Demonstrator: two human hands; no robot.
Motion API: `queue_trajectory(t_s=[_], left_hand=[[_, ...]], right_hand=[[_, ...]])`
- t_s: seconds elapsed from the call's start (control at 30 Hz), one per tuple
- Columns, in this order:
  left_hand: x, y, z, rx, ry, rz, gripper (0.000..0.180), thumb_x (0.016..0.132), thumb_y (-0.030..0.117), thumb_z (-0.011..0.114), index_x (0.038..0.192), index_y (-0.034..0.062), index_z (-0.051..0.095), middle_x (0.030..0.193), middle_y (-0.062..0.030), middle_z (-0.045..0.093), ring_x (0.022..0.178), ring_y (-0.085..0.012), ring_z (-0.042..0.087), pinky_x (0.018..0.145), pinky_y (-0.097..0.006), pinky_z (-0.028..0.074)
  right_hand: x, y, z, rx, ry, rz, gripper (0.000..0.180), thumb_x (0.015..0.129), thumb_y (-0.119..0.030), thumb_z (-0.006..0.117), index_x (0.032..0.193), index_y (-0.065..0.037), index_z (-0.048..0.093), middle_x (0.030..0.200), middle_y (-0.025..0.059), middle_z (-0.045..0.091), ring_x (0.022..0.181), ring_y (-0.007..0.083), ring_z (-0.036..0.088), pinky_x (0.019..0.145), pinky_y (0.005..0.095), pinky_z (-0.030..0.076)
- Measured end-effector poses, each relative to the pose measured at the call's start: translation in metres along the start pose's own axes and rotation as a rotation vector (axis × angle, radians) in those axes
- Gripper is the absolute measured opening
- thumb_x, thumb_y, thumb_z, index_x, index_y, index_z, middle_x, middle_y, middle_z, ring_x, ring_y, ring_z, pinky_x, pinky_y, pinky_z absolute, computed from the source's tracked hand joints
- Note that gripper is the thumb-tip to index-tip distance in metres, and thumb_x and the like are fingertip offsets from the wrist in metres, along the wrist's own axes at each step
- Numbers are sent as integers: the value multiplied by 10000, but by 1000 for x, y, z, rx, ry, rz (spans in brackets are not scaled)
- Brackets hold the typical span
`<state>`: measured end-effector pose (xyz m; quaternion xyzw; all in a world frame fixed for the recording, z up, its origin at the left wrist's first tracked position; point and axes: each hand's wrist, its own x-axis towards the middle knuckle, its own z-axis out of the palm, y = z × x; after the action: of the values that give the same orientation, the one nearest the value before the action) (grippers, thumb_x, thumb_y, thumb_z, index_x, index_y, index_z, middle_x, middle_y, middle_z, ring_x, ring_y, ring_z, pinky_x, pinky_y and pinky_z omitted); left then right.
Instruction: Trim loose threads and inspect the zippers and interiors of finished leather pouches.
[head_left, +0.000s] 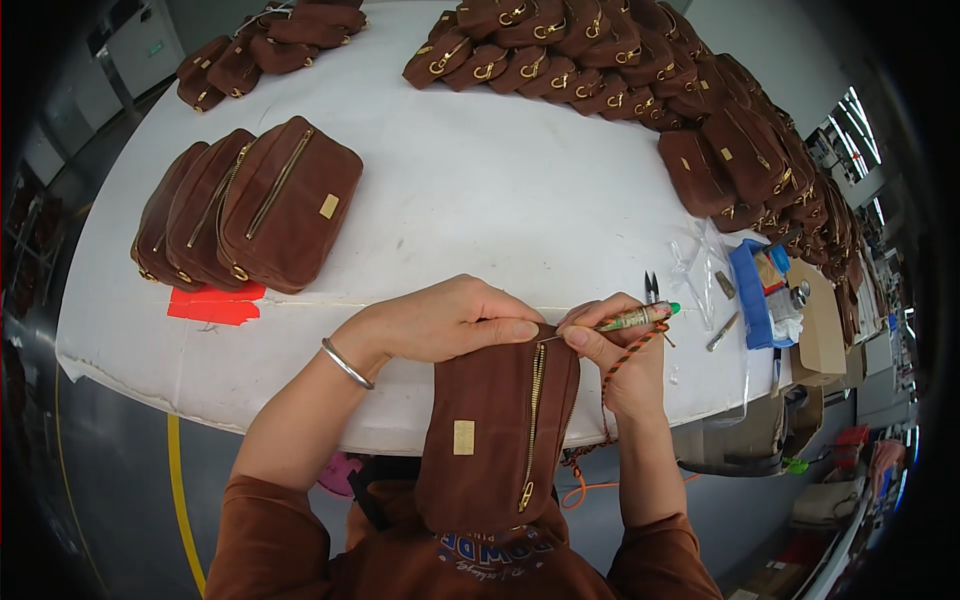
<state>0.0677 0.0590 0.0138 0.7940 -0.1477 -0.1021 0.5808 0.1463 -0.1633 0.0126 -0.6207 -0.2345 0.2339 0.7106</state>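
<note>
Running lengthwise, a gold zipper (535, 415) marks the brown bag (495, 400).

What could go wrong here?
The pen-shaped tool in the right hand points toward the thumb of the left hand, so a slip might poke it. It could also scratch the brown zippered bag, since it's working right beside the zipper.

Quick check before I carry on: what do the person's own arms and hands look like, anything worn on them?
Both the left hand and right hand are ungloved, with no rings visible. A plain, rounded silver bangle circles the left wrist. The left sleeve and right sleeve are reddish-brown, leaving the forearms bare.
</note>
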Motion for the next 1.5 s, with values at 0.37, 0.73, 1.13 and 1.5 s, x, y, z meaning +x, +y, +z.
queue_trajectory(t_s=[0.37,0.73,1.13,1.5], left_hand=[[2,-9,3,-33,19,13,372,1014,331,528,1169,19,658,943,-81,709,875,-104,589,835,-286,482],[5,-17,3,-263,-9,-49,395,1023,318,523,1160,-30,650,993,-3,681,934,-62,551,878,-254,466],[9,-27,2,-266,118,-80,348,1015,287,546,973,-34,675,827,69,596,800,-35,473,764,-235,446],[13,-23,11,-76,260,-78,314,1015,245,537,1116,-24,663,874,13,654,845,-42,533,786,-230,468]], right_hand=[[-3,4,4,-90,-21,-154,126,810,42,741,882,4,645,884,79,695,810,140,659,773,270,533],[2,-2,3,-676,-152,-970,244,648,39,763,880,-6,701,898,104,696,821,265,690,674,319,573],[24,16,5,-915,-184,-1197,217,628,-27,730,836,5,681,893,110,680,842,257,683,664,321,582],[-14,0,6,-677,59,-906,151,733,113,738,812,16,654,905,172,714,880,303,701,772,357,576]])
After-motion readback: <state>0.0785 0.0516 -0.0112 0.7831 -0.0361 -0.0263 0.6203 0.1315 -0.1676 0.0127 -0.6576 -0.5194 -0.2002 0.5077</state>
